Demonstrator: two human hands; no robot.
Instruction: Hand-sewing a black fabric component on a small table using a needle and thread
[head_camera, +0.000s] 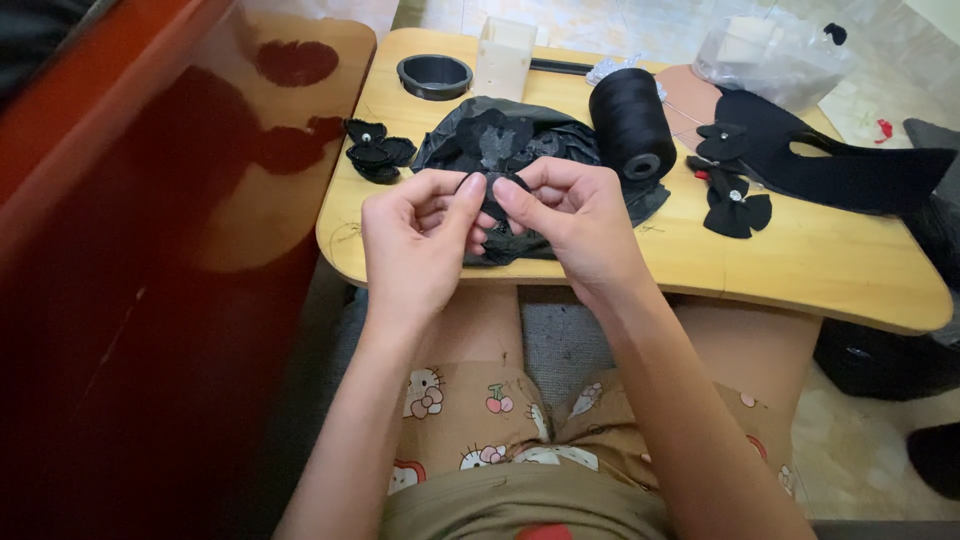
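Between both hands (415, 235) (570, 225), a small black fabric piece (497, 200) sits bunched, axis unclear.

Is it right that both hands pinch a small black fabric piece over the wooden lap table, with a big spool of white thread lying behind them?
Not quite: the head view shows the spool of thread is black, not white. Both the left hand and right hand do pinch the black fabric piece over the wooden lap table.

A clear plastic bag (770, 50) is lying crumpled at the upper right of the frame, holding something pale. A black plastic bag (520, 140) is sitting open at upper centre. No labels, signs or screens are showing.
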